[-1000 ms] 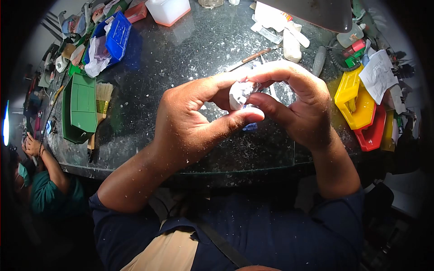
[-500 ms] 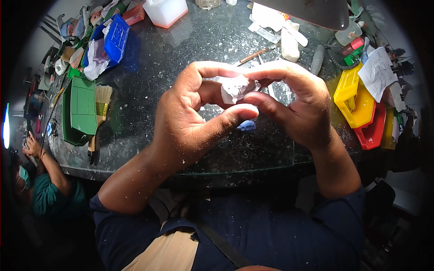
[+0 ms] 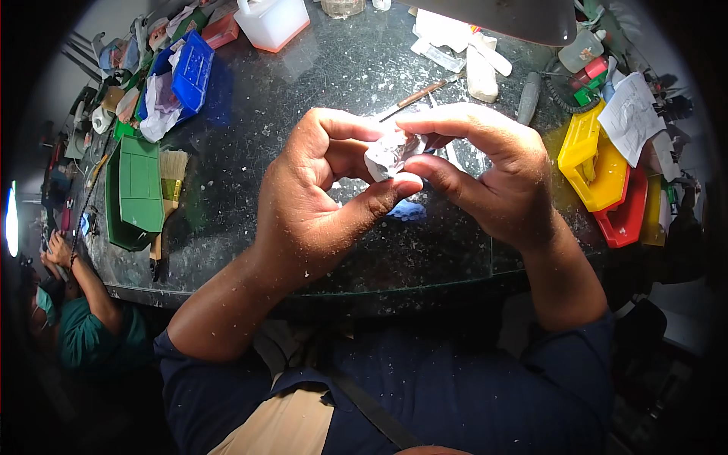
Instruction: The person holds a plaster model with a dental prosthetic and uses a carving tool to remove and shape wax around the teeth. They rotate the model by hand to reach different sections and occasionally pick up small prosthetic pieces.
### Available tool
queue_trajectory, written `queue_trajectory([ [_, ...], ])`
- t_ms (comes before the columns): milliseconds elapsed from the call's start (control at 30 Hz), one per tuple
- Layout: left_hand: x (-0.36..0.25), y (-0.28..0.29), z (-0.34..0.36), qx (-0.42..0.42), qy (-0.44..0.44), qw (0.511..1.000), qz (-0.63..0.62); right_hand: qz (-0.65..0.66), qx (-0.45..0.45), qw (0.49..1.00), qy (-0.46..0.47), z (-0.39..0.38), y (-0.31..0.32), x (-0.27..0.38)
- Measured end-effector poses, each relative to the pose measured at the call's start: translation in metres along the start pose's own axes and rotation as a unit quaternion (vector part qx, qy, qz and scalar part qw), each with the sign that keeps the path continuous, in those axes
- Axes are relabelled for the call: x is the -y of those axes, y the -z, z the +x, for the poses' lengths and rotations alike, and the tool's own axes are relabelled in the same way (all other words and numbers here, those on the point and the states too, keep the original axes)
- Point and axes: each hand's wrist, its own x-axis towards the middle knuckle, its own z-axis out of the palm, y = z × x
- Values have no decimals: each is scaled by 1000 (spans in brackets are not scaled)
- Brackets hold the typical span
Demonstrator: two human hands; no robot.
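Above the dark bench I hold a small, irregular white plaster piece (image 3: 388, 158) between both hands. My left hand (image 3: 315, 182) grips it from the left, fingertips on its far side and thumb at its near edge. From the right, my right hand (image 3: 500, 171) pinches it between thumb and fingers. The fingers hide parts of its outline, and strong light washes out its surface. Just behind the left thumb, a lumpy blue piece (image 3: 408, 211) lies on the bench. Beyond the hands rests a thin tool with a brown handle (image 3: 418, 96).
On the left stand a green bin (image 3: 136, 189), a flat brush (image 3: 173, 173) and a blue bin (image 3: 193, 72). Yellow (image 3: 580, 155) and red bins (image 3: 628, 208) sit at right. A lamp hood (image 3: 516, 19) overhangs the far side. A co-worker's arm (image 3: 95, 296) shows at far left.
The plaster piece has turned slightly and shifted a little left in my fingers. My left thumb has come up against its near edge. More of the brown-handled tool shows.
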Motion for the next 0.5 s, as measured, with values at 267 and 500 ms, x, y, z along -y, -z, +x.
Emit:
queue_trajectory([
  [267,0,5,-1,1,22,999,24,-5,18,1000,-9,-3,-2,-1],
  [500,0,4,1,12,20,1000,3,24,37,998,-46,-2,1,1],
])
